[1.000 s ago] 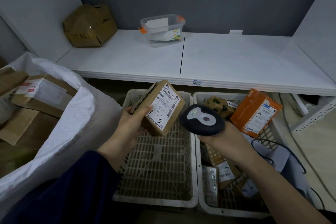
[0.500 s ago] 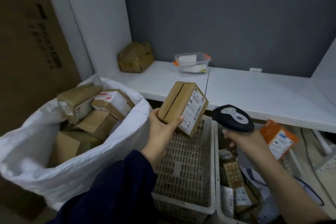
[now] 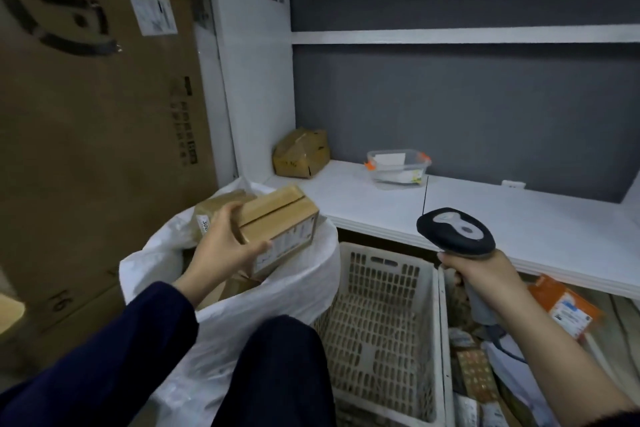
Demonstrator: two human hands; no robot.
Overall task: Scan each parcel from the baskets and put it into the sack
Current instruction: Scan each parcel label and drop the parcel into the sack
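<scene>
To our left we see a tall cardboard carton (image 3: 97, 149) with a white label (image 3: 153, 15) near its top. Ahead, on the lower white shelf (image 3: 502, 218), a crumpled brown box (image 3: 301, 152) sits in the back corner. Apart from it stands a clear plastic tub (image 3: 398, 166) with orange clips, against the grey wall (image 3: 467, 107).

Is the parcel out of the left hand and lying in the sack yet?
No, the left hand grips the parcel just above the sack's open mouth.
</scene>
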